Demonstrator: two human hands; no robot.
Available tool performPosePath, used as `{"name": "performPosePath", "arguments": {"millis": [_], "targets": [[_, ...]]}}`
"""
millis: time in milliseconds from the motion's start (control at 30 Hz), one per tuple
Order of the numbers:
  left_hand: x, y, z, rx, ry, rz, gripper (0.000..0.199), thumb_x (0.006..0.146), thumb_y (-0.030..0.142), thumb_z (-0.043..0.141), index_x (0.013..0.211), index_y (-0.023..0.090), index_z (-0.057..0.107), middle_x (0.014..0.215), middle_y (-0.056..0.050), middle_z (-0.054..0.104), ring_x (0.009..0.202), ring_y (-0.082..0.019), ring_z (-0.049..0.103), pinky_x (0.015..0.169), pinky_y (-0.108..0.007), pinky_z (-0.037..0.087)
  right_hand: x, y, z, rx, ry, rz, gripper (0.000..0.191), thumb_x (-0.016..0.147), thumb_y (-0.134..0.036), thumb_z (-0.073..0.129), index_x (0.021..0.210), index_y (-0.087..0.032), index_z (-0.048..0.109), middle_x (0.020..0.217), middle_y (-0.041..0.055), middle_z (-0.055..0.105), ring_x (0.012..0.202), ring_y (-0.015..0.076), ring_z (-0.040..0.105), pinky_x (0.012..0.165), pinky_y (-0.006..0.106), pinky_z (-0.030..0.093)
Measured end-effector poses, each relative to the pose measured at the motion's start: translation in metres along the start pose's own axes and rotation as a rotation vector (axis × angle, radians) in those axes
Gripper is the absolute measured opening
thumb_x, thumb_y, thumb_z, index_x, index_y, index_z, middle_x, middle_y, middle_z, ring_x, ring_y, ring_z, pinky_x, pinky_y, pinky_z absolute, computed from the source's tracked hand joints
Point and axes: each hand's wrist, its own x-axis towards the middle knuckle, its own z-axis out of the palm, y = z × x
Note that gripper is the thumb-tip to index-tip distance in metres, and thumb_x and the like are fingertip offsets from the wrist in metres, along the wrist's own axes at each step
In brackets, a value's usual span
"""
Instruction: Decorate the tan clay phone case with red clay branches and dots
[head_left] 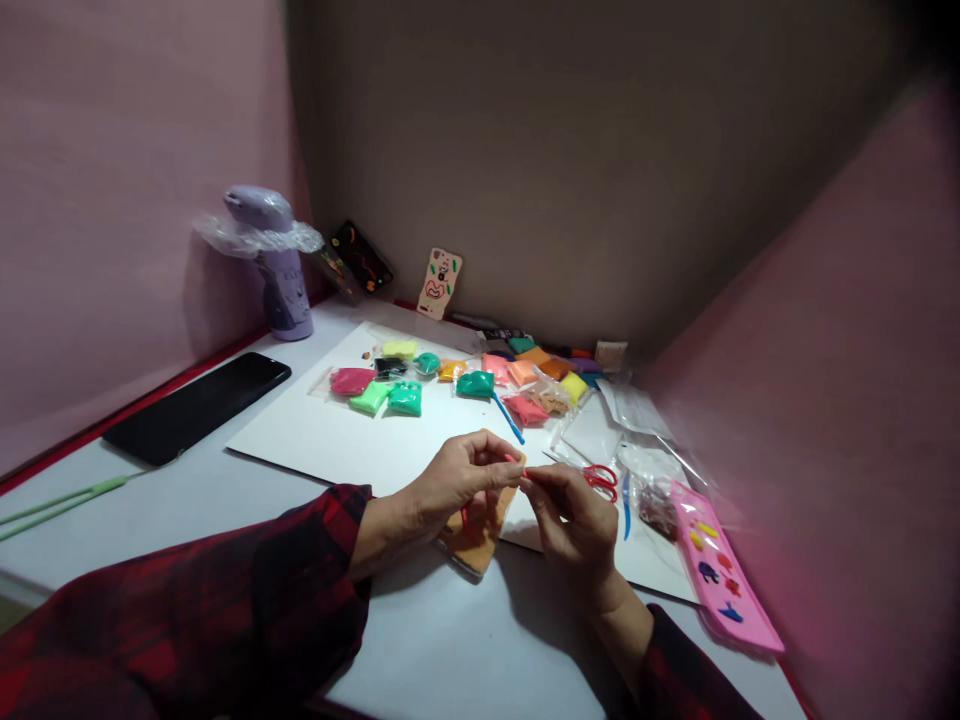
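Observation:
My left hand (469, 470) and my right hand (574, 520) meet over the front edge of the white board. Between their fingertips is a small piece of red clay (511, 459), pinched from both sides and mostly covered by the fingers. Just below lies an orange-brown phone case (480, 545) with a bit of red on it, partly hidden behind my left hand. Red-handled scissors (602, 482) rest to the right of my right hand. A blue modelling tool (509, 419) lies beyond the fingers.
Several small bags of coloured clay (405, 398) spread across the white board (300, 440). At left are a black phone (199, 405) and a purple bottle (285, 290). A pink tray (739, 610) with small shapes sits at right. Decorated phone cases (440, 283) lean against the back wall.

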Motion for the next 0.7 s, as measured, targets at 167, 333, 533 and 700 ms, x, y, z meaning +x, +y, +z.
{"name": "performPosePath", "arguments": {"millis": [167, 333, 533, 700], "targets": [[0.0017, -0.0035, -0.0017, 0.027, -0.004, -0.007, 0.029, 0.077, 0.038, 0.07, 0.082, 0.012, 0.059, 0.06, 0.005, 0.048, 0.043, -0.003, 0.043, 0.038, -0.013, 0.031, -0.0016, 0.0005, -0.0001, 0.038, -0.02, 0.028, 0.022, 0.083, -0.009, 0.061, 0.102, -0.021, 0.06, 0.081, 0.0016, 0.068, 0.065, 0.0122, 0.065, 0.055, 0.021, 0.051], [-0.0002, -0.001, -0.0006, 0.029, -0.006, -0.004, 0.029, 0.077, 0.039, 0.07, 0.085, 0.014, 0.058, 0.061, 0.005, 0.051, 0.04, -0.004, 0.045, 0.038, -0.015, 0.033, 0.0012, 0.0004, 0.0008, -0.011, -0.004, 0.011, 0.017, 0.083, -0.011, 0.062, 0.097, -0.02, 0.062, 0.078, 0.0009, 0.067, 0.063, 0.0116, 0.064, 0.055, 0.021, 0.05], [0.0003, 0.0006, 0.0018, 0.026, 0.022, -0.009, 0.031, 0.074, 0.039, 0.072, 0.079, 0.011, 0.059, 0.062, 0.004, 0.049, 0.043, -0.003, 0.041, 0.038, -0.014, 0.031, 0.0021, 0.0017, 0.0005, 0.012, -0.019, -0.007, 0.017, 0.085, -0.008, 0.059, 0.097, -0.02, 0.061, 0.076, 0.0003, 0.065, 0.063, 0.0112, 0.062, 0.056, 0.022, 0.049], [0.0015, -0.002, 0.0004, 0.024, 0.022, 0.0, 0.031, 0.074, 0.039, 0.072, 0.082, 0.011, 0.059, 0.067, 0.003, 0.049, 0.045, -0.003, 0.042, 0.038, -0.015, 0.031, 0.002, 0.0014, 0.001, 0.012, -0.028, 0.012, 0.019, 0.084, -0.01, 0.06, 0.099, -0.02, 0.061, 0.08, 0.0018, 0.066, 0.067, 0.0123, 0.063, 0.058, 0.022, 0.05]]}}
